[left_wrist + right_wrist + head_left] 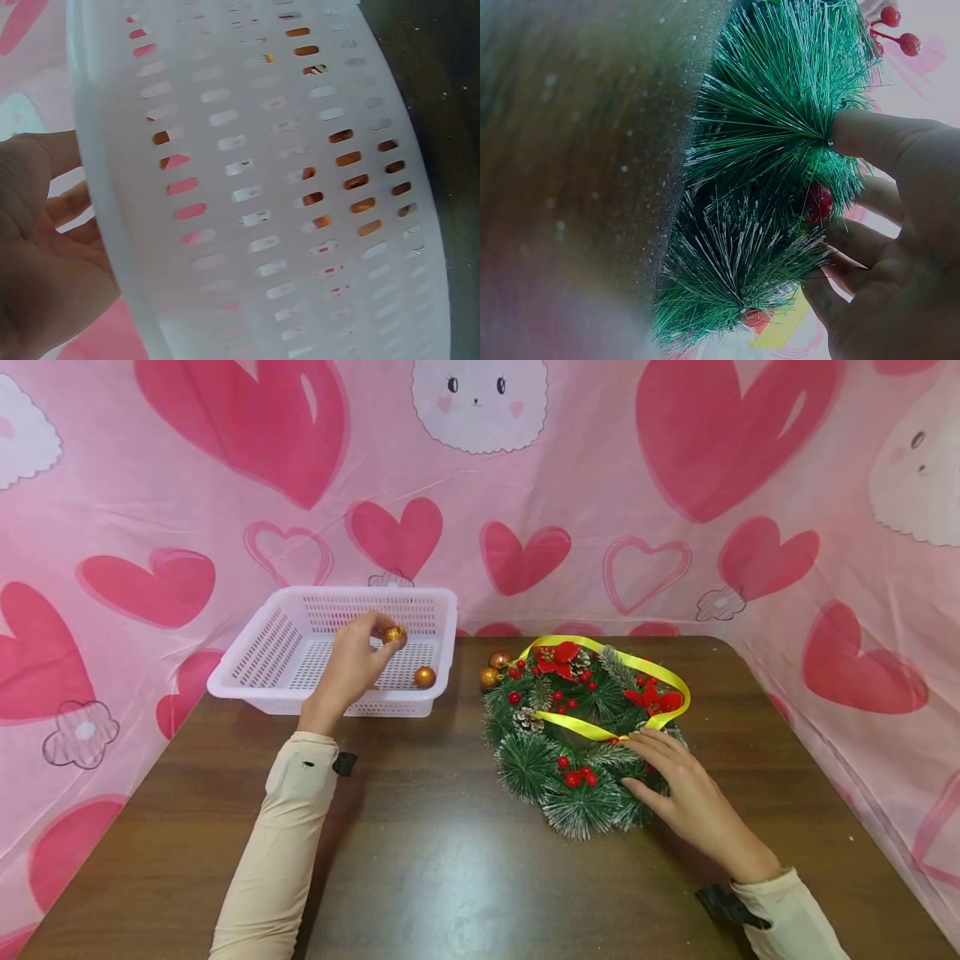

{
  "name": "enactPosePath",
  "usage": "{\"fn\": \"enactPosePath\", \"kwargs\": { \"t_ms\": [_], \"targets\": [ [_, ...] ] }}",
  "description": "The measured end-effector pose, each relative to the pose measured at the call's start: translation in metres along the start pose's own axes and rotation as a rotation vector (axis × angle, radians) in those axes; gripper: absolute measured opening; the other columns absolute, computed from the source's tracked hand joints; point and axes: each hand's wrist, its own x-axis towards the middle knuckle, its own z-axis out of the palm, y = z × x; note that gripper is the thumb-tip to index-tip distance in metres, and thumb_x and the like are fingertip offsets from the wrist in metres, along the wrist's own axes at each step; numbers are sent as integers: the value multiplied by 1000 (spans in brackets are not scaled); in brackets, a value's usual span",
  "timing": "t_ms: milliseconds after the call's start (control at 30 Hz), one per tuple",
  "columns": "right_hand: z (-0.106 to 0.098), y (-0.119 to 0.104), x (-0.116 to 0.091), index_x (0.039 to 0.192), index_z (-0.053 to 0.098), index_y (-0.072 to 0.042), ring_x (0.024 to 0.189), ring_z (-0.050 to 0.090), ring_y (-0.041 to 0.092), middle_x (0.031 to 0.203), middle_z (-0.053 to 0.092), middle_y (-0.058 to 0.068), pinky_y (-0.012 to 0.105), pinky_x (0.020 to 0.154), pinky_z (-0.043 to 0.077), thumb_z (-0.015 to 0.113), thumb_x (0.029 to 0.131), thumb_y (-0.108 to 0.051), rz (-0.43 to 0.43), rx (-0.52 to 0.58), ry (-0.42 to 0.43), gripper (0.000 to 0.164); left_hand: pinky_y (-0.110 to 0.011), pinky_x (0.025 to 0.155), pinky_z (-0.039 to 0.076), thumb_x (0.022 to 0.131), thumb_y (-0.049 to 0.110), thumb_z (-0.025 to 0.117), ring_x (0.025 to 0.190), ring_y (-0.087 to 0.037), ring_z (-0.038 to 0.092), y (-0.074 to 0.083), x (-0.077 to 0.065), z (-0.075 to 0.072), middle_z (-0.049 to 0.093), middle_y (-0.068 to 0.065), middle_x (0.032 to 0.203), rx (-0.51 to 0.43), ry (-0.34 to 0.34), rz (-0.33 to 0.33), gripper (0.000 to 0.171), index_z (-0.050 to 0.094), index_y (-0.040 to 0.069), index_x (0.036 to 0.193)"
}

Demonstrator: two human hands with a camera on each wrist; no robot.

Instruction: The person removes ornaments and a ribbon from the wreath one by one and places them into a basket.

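Over the white plastic basket, my left hand pinches a shiny gold bauble between thumb and fingers. Another gold bauble lies on the basket floor. The left wrist view has the basket's slotted wall in front, hiding part of the hand. My right hand rests on the right side of a green wreath with fingers loosely extended. Its thumb touches the frosted needles in the right wrist view. Yellow ribbon loops over the wreath, near the right fingertips.
Two gold-brown baubles sit against the wreath's left edge. Red berries, red flowers and pinecones decorate it. Everything stands on a brown wooden table, with a pink heart-patterned cloth hanging behind and at the sides.
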Motion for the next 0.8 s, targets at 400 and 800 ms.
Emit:
{"fn": "enactPosePath", "kwargs": {
  "t_ms": [400, 800],
  "targets": [
    [3, 2, 0, 134, 60, -5, 134, 40, 43, 138, 54, 21, 71, 96, 37, 81, 82, -16, -6, 8, 6, 57, -48, 92, 50, 89, 13, 74, 100, -32, 61, -10, -3, 8, 66, -17, 109, 27, -64, -50, 28, 63, -1, 112],
    [2, 3, -1, 134, 61, -6, 134, 41, 42, 138, 55, 20, 71, 96, 37, 82, 81, -16, -7, 6, 21, 57, -49, 92, 49, 90, 12, 73, 102, -33, 62, -14, 0, 14, 67, -19, 108, 37, -95, -46, 26, 64, -2, 110]
  ]
}}
